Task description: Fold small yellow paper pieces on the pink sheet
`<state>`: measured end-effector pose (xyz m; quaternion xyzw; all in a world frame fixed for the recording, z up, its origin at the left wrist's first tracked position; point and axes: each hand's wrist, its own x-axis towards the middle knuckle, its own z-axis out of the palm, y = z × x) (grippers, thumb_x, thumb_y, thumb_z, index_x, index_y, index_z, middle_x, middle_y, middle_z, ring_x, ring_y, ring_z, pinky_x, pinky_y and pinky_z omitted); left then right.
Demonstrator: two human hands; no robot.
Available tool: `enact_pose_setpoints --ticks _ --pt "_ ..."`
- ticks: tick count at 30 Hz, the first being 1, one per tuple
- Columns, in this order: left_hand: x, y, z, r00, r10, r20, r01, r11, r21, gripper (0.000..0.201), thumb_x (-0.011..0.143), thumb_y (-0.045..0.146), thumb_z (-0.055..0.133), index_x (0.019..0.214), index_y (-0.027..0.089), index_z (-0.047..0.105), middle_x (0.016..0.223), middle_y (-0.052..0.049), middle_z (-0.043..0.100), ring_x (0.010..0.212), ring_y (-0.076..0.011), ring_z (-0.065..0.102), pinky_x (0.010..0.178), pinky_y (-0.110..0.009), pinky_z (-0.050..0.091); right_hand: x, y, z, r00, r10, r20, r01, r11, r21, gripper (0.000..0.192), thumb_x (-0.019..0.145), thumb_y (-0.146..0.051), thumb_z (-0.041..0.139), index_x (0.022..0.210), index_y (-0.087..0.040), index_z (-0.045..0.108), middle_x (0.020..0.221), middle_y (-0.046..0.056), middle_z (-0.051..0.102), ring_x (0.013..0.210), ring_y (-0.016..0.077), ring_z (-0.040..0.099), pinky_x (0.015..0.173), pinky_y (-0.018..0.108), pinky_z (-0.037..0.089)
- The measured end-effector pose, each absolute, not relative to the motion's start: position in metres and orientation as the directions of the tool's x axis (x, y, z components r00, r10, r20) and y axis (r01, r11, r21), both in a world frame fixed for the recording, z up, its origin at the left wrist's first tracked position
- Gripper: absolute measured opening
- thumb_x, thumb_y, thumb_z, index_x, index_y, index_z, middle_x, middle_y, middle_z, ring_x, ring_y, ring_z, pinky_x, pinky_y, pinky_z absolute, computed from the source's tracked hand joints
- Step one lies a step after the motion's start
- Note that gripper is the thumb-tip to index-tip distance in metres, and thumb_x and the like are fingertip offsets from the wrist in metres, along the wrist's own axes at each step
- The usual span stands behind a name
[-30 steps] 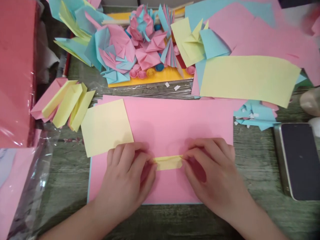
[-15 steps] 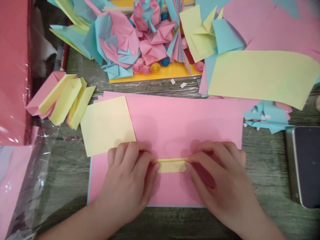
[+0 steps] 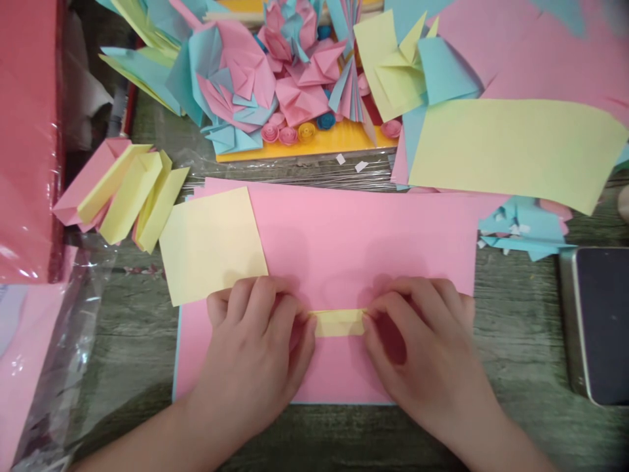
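**Yellow strip pinched at both ends**

The strip is showing as a narrow, pale yellow folded band of paper, flat, with a crease line along its upper edge. It is lying on the pink sheet, near that sheet's front edge, between the two hands.

Count: one strip, two hands, one pink sheet, one loose yellow square to the left, one phone at the right on the tabletop.

The strip's long axis is running left to right, parallel to the sheet's front edge.

Left hand is pinching the strip's left end, fingers curled. Right hand is pinching the right end likewise.
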<state>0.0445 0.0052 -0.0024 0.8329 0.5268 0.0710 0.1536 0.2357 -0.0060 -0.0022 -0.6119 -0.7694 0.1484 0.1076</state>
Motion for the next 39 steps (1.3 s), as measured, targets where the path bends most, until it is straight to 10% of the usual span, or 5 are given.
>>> enact_pose_setpoints --ticks 39 --pt "0.0414 0.0059 -0.0062 0.382 0.918 -0.107 0.875 -0.323 0.360 0.005 0.086 0.023 0.048 0.085 0.022 0.052 0.096 -0.007 0.043 0.084 -0.0236 0.036 0.069 -0.042 0.032 0.2346 -0.0090 -0.0024 -0.258 0.966 -0.027 0.946 0.246 -0.213 0.007 0.079 -0.024 0.051 0.084 -0.019 0.051 0.093 0.009 0.052 0.082 0.0247 0.044 0.067 0.038 0.030"
